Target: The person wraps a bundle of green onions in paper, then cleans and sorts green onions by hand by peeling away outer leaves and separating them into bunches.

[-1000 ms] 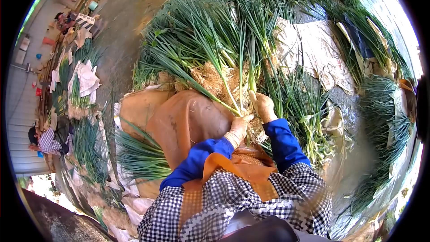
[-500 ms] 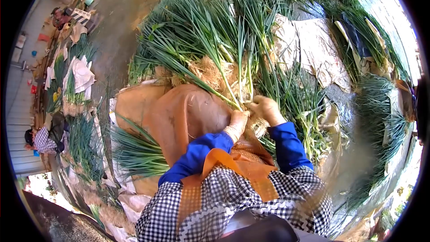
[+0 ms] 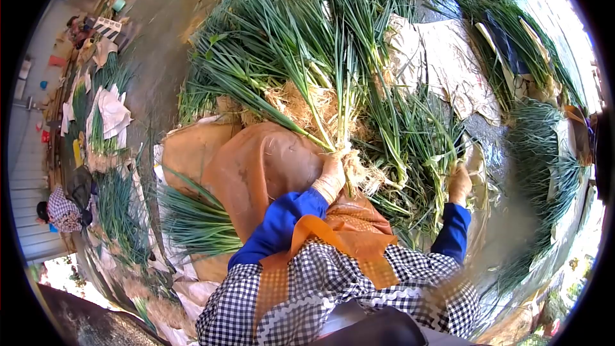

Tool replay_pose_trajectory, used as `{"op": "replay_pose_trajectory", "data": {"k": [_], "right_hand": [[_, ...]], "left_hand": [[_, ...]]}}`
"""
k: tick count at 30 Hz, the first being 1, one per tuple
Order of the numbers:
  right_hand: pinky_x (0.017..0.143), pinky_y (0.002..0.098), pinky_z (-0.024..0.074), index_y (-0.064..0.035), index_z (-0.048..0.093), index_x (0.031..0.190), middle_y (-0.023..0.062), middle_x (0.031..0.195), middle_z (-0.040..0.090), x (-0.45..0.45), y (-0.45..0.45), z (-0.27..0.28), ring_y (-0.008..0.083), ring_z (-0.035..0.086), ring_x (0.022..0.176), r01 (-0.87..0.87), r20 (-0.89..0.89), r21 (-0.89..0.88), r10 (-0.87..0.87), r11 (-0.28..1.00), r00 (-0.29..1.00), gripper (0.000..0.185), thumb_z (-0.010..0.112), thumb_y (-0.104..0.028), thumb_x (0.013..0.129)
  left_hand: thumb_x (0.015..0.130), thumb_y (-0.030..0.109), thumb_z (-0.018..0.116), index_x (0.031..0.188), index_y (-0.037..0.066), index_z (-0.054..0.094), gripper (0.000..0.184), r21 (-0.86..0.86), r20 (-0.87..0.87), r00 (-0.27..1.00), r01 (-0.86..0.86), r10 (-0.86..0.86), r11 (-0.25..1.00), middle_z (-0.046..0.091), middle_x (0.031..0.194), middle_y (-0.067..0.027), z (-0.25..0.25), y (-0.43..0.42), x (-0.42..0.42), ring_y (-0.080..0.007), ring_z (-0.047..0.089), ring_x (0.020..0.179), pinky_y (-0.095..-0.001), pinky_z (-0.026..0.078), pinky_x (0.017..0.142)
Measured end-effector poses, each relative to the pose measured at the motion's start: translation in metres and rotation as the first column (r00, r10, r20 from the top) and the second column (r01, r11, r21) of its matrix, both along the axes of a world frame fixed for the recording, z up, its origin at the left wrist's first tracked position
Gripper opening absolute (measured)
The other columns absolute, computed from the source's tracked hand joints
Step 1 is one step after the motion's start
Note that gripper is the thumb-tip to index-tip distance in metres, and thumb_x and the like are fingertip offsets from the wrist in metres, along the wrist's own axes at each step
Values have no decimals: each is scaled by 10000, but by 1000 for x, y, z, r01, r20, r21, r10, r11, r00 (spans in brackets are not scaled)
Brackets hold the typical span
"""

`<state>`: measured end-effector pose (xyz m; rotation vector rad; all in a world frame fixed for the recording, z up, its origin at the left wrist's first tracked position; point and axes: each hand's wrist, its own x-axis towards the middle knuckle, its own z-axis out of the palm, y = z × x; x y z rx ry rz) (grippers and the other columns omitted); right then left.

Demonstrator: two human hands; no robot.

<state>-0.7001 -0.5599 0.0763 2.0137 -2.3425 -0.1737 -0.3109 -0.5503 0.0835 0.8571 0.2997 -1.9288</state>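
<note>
My left hand (image 3: 330, 178) is closed around a few green onions (image 3: 328, 129) near their root ends, over my apron-covered lap. Their green leaves fan away from me, and pale stringy roots (image 3: 356, 170) hang just right of the fist. Out to the right, my right hand (image 3: 459, 183) is among loose green leaves (image 3: 423, 154) at the edge of a pile. Its fingers look curled, but what they hold, if anything, is hidden. A large heap of green onions (image 3: 275, 38) lies ahead, its root ends (image 3: 298, 106) toward me.
A bundle of green onions (image 3: 195, 218) lies left of my brown apron (image 3: 256, 166). Beyond the heap is a creased pale sheet (image 3: 448, 57). More onion rows (image 3: 541, 134) line the right side. A person (image 3: 64, 208) in a checked top is at far left.
My right hand has moved away from the onion roots, to the right, onto the loose leaves. My left hand keeps its hold, and the roots beside it now show.
</note>
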Motion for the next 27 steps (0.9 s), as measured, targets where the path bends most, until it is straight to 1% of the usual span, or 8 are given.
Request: {"op": "replay_pose_trajectory", "data": {"k": [1,5,9,13,16,22,24,27], "right_hand": [[487,312,485,-141,619,938,77,699,622,-13,0,-15,244,616,602,0,-301,313,99,950,949,205,458,-255,882],[529,299,473,-171,603,1072,6,774,640,154,-44,35,159,579,574,-178,509,245,29,953,860,295,436,-346,903],[685,317,460,-48,604,1069,88,839,658,277,-77,-31,186,604,728,-334,892,341,-415,878,-179,394,474,-375,891],[707,355,472,2,630,945,180,880,633,307,-67,-14,330,606,827,-126,860,-30,89,992,502,292,543,-261,853],[536,277,454,-5,621,871,84,726,641,280,-38,49,156,587,601,-117,964,265,-267,957,1,278,522,-264,878],[408,208,335,-125,538,684,-25,572,501,152,-11,47,59,403,433,325,988,-66,107,943,-109,302,466,-297,921],[387,199,311,-113,573,731,-26,561,500,101,-14,75,46,387,420,192,966,255,-258,948,-12,270,485,-289,915],[560,321,455,-62,589,802,74,722,603,23,-9,-19,205,569,625,-219,302,399,98,890,948,354,495,-395,881]], "left_hand": [[843,149,541,902,9,554,153,-37,4,1000,30,-30,999,581,698,-89,-15,2,2,-199,529,515,-348,467,455],[852,184,524,815,83,513,108,-15,7,998,-60,60,998,507,617,-49,15,5,-5,-184,477,484,-314,410,399],[852,163,523,935,45,545,146,-18,114,992,-54,56,998,584,706,-90,7,14,-7,-203,548,555,-312,474,481],[859,172,520,929,62,553,135,-27,-11,985,-172,172,985,583,702,-89,-56,17,-5,-219,553,565,-330,489,504],[864,171,515,939,72,555,130,18,34,973,-231,230,973,571,702,-76,-26,11,-12,-210,546,576,-321,489,512],[901,181,468,964,57,560,167,-80,-75,989,-130,124,988,498,631,-14,-38,8,-1,-154,498,541,-275,450,473],[909,211,467,950,56,575,194,40,59,989,-135,133,990,495,626,-12,-16,4,-3,-132,489,538,-245,424,458],[916,253,469,1030,55,526,235,-357,-223,969,22,-108,934,446,638,12,33,3,16,-98,442,529,-208,384,463]]}}
